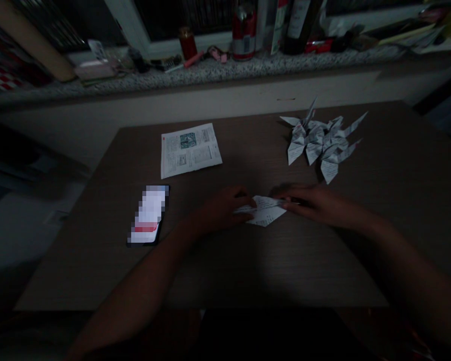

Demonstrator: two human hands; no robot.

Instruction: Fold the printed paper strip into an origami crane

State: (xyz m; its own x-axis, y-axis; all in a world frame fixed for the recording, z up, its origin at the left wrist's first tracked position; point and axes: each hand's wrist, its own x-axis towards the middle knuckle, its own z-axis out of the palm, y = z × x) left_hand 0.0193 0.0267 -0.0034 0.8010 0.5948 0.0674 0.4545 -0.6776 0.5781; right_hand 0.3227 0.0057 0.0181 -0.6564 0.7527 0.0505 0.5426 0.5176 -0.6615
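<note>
A folded sheet of printed paper (265,213) lies low over the table between my two hands, its near side coming to a point. My left hand (225,206) grips its left corner, thumb beneath and fingers curled on top. At the opposite corner, my right hand (304,200) pinches the paper between thumb and fingers. Several folded paper cranes (319,138), made of similar printed paper, stand clustered beyond my right hand. A flat printed page (191,150) rests on the table, farther off to the left.
A phone with a lit, blurred screen (148,215) lies left of my left arm on the wooden table (135,286). Behind the table runs a speckled stone sill (210,72) with a red can (244,32), a dark bottle (297,25) and a small red jar (188,44).
</note>
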